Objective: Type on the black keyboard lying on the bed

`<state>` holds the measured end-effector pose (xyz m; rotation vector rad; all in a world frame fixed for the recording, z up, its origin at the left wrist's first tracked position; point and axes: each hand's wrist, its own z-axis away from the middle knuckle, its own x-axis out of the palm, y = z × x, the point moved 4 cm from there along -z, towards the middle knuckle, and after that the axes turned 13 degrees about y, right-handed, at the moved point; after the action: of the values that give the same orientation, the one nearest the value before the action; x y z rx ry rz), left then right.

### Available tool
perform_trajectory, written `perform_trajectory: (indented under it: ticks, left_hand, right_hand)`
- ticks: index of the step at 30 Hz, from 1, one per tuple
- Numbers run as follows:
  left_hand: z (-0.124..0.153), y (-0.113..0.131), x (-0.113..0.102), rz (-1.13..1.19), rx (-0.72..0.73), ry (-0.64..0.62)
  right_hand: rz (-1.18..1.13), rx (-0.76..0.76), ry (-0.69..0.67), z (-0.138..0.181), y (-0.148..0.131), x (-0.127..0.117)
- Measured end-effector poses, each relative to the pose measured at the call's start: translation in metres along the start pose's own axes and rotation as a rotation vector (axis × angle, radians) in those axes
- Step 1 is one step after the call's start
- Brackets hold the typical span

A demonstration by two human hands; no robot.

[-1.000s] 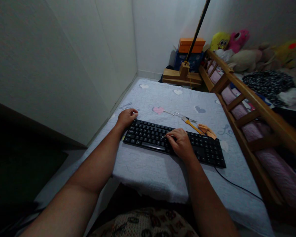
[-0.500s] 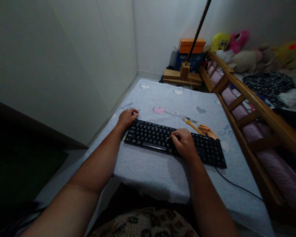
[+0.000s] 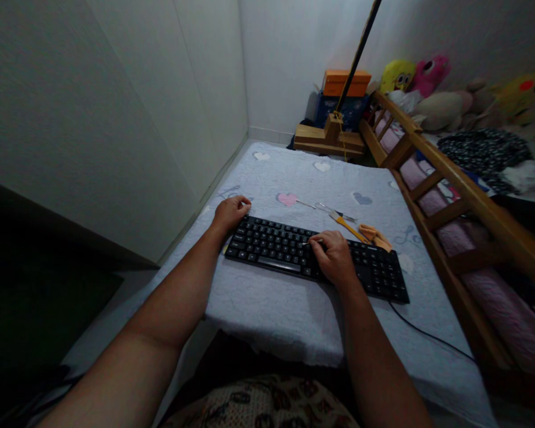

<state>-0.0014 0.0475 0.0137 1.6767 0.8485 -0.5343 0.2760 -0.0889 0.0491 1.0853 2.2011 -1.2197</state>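
Note:
A black keyboard (image 3: 276, 246) lies slightly aslant on the cloth-covered table. My left hand (image 3: 232, 214) is at its far left corner, with bent fingers closed against the edge. My right hand (image 3: 332, 255) is over the right part of the letter keys, covering some of them. Its thumb and fingers pinch a thin cotton swab (image 3: 307, 243), whose pale tip points left onto the keys; the rest of the swab is hidden in the hand.
Beyond the keyboard lie another thin swab (image 3: 305, 204), a wire tool (image 3: 324, 207), a yellow-handled brush (image 3: 350, 227) and a folded orange cloth (image 3: 375, 236). A cable (image 3: 428, 337) runs off right. A wooden bed rail (image 3: 455, 172) borders the table's right side.
The swab's tip has shifted slightly away from me over the keys, with a small movement of my right fingers. My left hand and the keyboard stay in place.

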Motion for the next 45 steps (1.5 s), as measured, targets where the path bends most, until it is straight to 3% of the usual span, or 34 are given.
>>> perform_trajectory:
  ticks: [45]
  left_hand:
    - [0.0, 0.0, -0.001, 0.007, 0.005, 0.007]
  right_hand:
    - [-0.015, 0.042, -0.007, -0.002, 0.007, -0.01]
